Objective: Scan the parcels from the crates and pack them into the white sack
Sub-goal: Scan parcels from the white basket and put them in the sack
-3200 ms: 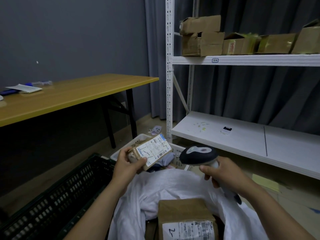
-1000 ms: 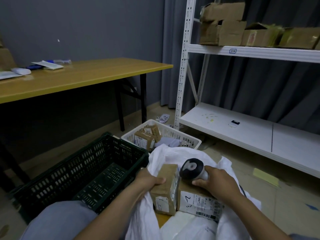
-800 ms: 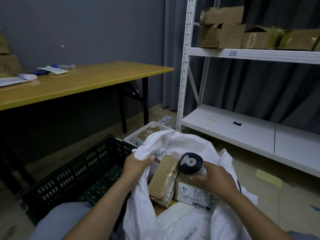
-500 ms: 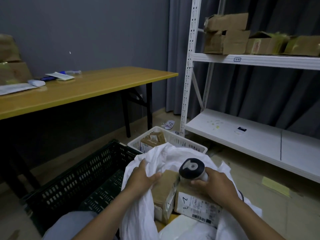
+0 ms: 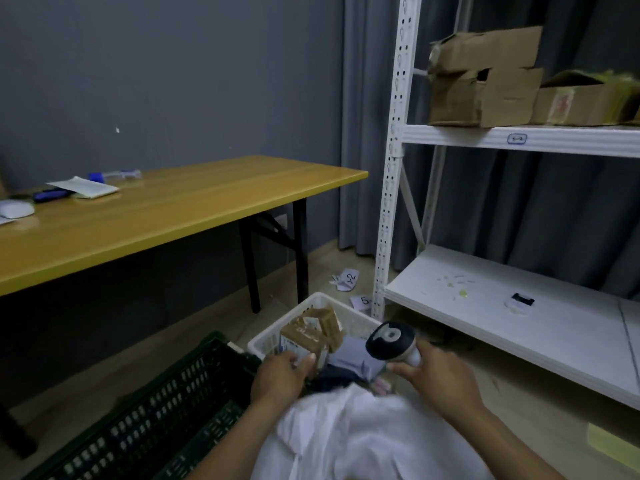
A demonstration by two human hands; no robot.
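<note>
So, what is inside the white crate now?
In the white crate lie small brown parcels and a grey-blue soft packet. The left hand and white sack cover its near part.

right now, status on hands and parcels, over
Left hand closing on a small parcel in the white crate. Right hand holds scanner. White sack below, nothing blocking.

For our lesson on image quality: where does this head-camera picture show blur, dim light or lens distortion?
Head view: the white sack and left hand smear with motion blur; the room is dim; the wide lens tilts the shelf upright; the scanner stays fairly sharp.
</note>
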